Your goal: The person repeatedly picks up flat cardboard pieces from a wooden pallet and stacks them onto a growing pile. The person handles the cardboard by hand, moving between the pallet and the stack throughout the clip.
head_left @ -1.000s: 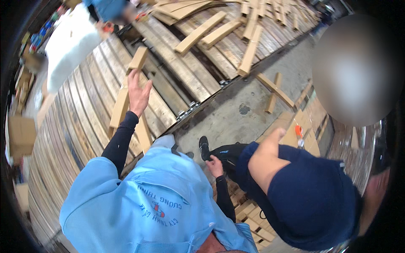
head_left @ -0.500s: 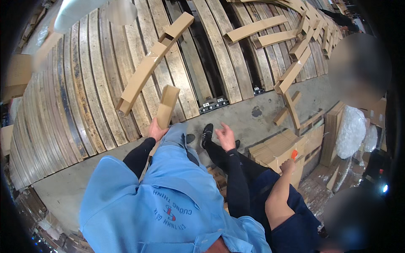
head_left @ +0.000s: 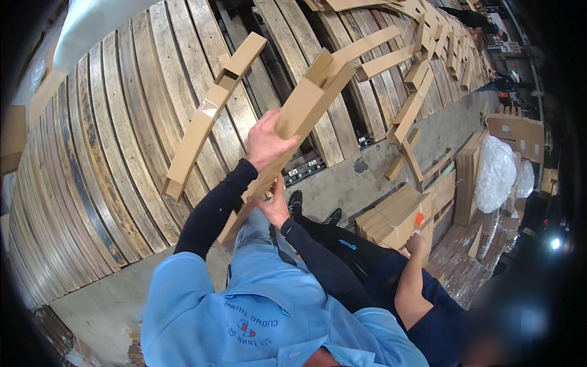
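Observation:
A long, narrow cardboard box (head_left: 304, 105), its far end open, slants up from my lap over the slatted wooden platform. My left hand (head_left: 267, 142) is closed around its side about midway along. Lower down, near the box's near part, my right hand (head_left: 273, 205) grips the edge with thumb and fingers. Another long cardboard box (head_left: 194, 131), with a gap cut in its top and a piece of shiny tape, lies on the slats (head_left: 142, 73) to the left of my hands.
Several narrow cardboard boxes (head_left: 411, 110) lie scattered toward the far right. Close by on my right stands a co-worker, whose hand (head_left: 416, 244) holds a small orange object (head_left: 419, 219) beside stacked flat cardboard (head_left: 391, 211). White plastic wrap (head_left: 495, 174) sits beyond.
The box in my left hand has risen and swung up to the right over the platform. My right hand, free and half open before, has come to grip its lower part.

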`<state>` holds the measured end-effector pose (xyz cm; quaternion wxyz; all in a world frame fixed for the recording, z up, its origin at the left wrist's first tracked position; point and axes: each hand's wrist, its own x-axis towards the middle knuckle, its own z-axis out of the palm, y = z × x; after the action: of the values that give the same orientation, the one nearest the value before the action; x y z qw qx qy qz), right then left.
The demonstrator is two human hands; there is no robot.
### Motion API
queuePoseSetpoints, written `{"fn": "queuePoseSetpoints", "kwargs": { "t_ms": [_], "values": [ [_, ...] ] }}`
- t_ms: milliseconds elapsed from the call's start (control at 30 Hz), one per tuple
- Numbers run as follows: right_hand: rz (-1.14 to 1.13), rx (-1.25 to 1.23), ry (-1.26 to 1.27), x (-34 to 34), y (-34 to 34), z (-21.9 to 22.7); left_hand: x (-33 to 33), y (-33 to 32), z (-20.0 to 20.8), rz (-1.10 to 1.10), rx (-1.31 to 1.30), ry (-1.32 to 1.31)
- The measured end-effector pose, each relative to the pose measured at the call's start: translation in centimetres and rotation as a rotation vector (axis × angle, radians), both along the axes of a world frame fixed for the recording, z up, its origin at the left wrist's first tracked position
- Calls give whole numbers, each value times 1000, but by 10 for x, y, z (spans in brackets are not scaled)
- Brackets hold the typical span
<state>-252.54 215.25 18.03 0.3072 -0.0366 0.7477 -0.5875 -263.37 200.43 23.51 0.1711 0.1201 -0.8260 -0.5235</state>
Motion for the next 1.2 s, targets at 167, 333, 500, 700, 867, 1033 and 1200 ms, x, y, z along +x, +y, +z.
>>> {"fn": "queuePoseSetpoints", "kwargs": {
  "t_ms": [167, 333, 500, 700, 867, 1033, 1200],
  "values": [
    [-218, 60, -80, -17, -33, -17, -11, -5, 17, 42, 6, -43],
    [-368, -200, -115, -47, -24, 9, 20, -23, 1, -32, 445, -97],
    [-597, -424, -126, -108, 24, 54, 78, -32, -16, -355, 301, -440],
    [-468, -421, 49, -119, 69, 84, 84, 15, -20, -484, 396, -455],
    [-283, -190, 392, -87, 74, 112, 50, 69, -11, -374, 627, -150],
    [-30, 404, 658, -52, 103, 145, 45, 96, -25, -100, 566, 165],
    [-21, 709, 750, -20, 157, 116, 65, 112, -26, 392, 942, 190]
  ]
}}
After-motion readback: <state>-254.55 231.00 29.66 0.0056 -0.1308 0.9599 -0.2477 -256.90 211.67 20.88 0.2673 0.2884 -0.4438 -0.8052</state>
